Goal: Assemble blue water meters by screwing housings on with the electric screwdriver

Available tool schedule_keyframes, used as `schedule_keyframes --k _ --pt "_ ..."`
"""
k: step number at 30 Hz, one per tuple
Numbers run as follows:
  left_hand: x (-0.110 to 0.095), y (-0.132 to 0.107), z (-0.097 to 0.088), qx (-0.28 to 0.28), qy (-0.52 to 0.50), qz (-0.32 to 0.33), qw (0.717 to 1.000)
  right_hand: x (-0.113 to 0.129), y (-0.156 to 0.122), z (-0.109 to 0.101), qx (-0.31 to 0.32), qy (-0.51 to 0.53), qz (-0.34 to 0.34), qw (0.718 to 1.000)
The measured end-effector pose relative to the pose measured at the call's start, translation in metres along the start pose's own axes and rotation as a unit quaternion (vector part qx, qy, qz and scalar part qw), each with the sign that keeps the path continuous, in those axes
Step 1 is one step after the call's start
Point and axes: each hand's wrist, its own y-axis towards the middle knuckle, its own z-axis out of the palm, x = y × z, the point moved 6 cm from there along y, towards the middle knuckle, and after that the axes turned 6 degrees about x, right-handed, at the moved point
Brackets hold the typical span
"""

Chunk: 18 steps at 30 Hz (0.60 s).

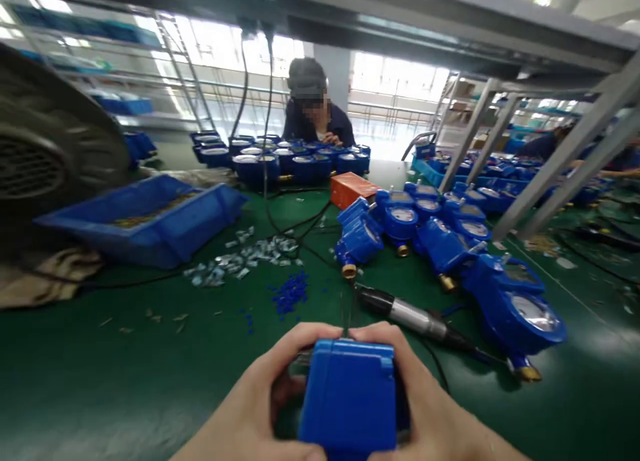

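Both my hands are closed round a blue water meter (350,398) at the bottom middle, its smooth blue side turned toward me. My left hand (265,394) grips it from the left, with the thumb low and the fingers over the far edge. On the right side my right hand (425,394) holds it the same way. Thin wires stand up just beyond the fingertips. Past the hands lie an electric screwdriver (410,316), a heap of small blue pieces (291,292) and a scatter of small clear pieces (245,256).
Several blue meters with brass ends (523,308) stand to the right. A blue bin (150,214) of small yellowish parts is at left, near a dark machine housing (55,128). Behind are an orange box (353,189), more meters (295,162) and a seated person (317,111). A shelf beam (350,21) runs overhead.
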Motion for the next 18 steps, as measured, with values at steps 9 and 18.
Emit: schedule_keyframes --k 9,18 --pt "-0.016 0.004 0.001 0.057 0.098 0.105 0.988 0.018 -0.006 0.005 -0.015 -0.149 -0.117 0.982" --pt "-0.018 0.004 0.004 0.073 0.100 0.122 0.985 0.009 -0.010 0.008 -0.011 -0.095 -0.076 0.992"
